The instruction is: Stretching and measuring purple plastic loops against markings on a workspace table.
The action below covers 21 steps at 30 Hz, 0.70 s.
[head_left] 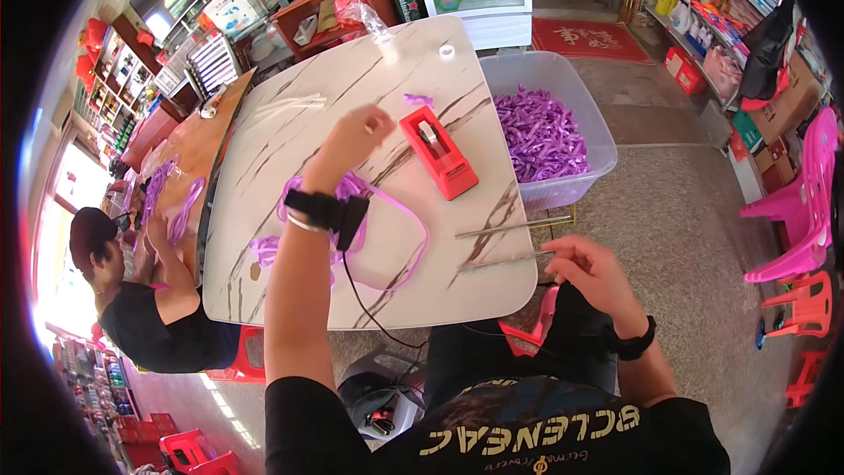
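Observation:
My left hand (362,130) is raised over the table, fingers curled and smeared by motion; I cannot make out whether it holds anything. Just to its right stands a red tape dispenser (449,169). Purple ribbon (425,233) lies under my left forearm, with a long loop curving out to the right. Beyond the dispenser is a small purple ribbon piece (418,99). At the table's right edge my right hand (587,271) is closed, fingertips pinching the end of a thin metal rod (510,259). A second metal rod (505,229) lies roughly parallel, farther away.
A translucent bin (600,157) of folded purple ribbon pieces stands right of the marbled table (255,286). White strips (290,104) and a white ring (447,52) lie farther back. Another person (158,308) handles purple ribbon at the left. Pink chairs (804,211) stand at the right.

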Each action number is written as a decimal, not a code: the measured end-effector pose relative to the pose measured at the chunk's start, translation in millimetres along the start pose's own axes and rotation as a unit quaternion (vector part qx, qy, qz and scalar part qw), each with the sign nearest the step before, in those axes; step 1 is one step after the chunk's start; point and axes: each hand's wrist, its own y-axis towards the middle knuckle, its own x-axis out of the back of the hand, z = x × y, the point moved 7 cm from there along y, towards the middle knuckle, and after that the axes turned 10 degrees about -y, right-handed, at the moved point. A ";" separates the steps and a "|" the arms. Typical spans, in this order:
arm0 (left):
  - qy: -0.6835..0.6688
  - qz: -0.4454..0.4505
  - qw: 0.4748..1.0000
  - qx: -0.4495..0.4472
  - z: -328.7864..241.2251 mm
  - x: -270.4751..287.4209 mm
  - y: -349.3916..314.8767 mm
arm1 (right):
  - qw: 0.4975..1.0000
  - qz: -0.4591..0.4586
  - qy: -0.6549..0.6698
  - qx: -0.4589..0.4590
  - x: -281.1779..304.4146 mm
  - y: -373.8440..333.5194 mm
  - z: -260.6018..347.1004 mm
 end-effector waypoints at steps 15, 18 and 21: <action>-0.025 0.178 0.984 -0.006 -44.5 -127.2 -165.3 | 0.983 0.083 -0.131 0.095 -34.4 -0.3 20.7; -0.063 0.185 0.972 -0.133 -92.2 -146.3 -179.2 | 0.945 0.079 -0.226 0.224 -52.1 0.3 52.4; -0.039 0.231 0.967 -0.102 -117.5 -154.6 -183.5 | 0.911 0.056 -0.254 0.320 -59.2 -8.0 74.3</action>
